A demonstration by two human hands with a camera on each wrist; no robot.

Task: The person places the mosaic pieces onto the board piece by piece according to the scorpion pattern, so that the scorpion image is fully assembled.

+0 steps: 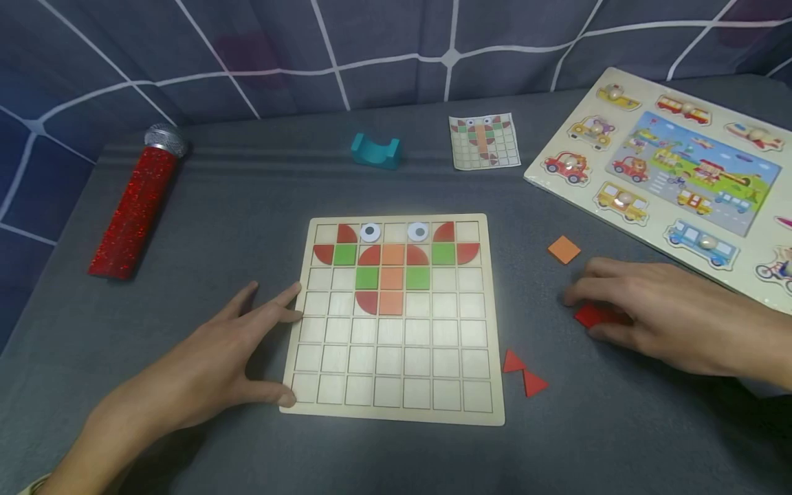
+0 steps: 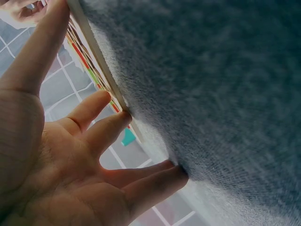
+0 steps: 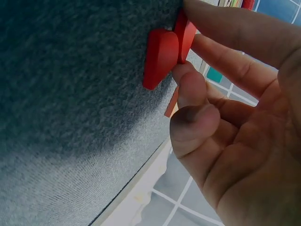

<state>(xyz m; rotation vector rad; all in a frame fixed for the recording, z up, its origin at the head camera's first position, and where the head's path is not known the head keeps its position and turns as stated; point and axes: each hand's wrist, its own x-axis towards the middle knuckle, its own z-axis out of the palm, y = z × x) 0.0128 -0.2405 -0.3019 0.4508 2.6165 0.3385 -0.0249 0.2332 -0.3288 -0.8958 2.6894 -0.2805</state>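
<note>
A wooden grid board [image 1: 403, 366] lies flat, its upper rows filled with red quarter-round, green square and orange square tiles and two googly-eye pieces [image 1: 370, 232]. My left hand [image 1: 198, 371] is spread along the board's left side, thumb and some fingertips touching its edge. To the right of the board, my right hand [image 1: 662, 316] pinches a red tile [image 3: 186, 37] between thumb and finger. Another red tile [image 3: 161, 57] lies against it on the table, partly covered by the hand in the head view. An orange square [image 1: 564, 249] and two red triangles [image 1: 535, 383] lie nearby.
A printed pattern card [image 1: 485, 142] and a teal arch block [image 1: 376, 151] sit behind the board. A vehicle peg puzzle [image 1: 597, 196] occupies the right back, close to my right forearm. At the left lies a red glitter microphone [image 1: 136, 210]. A grid-patterned cloth [image 1: 396, 41] hangs behind.
</note>
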